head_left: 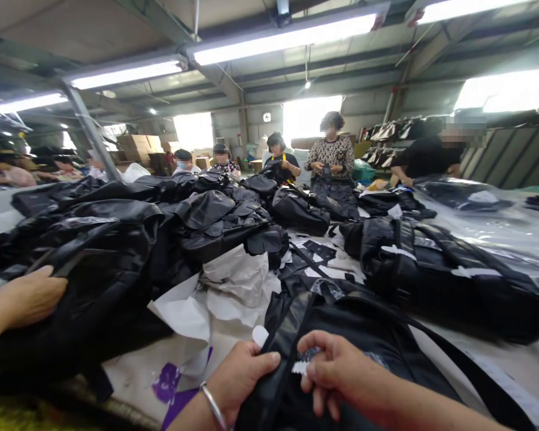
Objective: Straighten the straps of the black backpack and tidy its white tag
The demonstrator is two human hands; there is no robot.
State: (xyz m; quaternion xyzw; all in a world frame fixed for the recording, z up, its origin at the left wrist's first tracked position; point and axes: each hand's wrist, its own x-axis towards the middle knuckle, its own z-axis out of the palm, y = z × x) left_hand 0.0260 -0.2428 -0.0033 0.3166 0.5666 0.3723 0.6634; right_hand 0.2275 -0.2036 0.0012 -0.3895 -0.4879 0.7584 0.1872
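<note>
Head view, only cam I've got. My left hand (238,377), bracelet (213,407) on the wrist, has fingers curled shut on a black strap (287,335) of the black bag (368,341) lying right in front of me at the table's near edge. My right hand (336,371) pinches a small white tag (300,367) betw. thumb and forefinger, just beside the strap, other fingers loosely bent. A 3rd hand (27,296), a co-worker's, comes in from the left edge, resting flat on a heap of black bags (117,251); too many to count. One more big bag (431,269) sits to the right, white tape strips on it. White paper sheets (224,287) lie crumpled betw. the heaps, approx. 3-4. Purple scraps (168,383) near me: 2. At least 6 people (330,155) work along the far side. Can't tell what's inside any bag.
</note>
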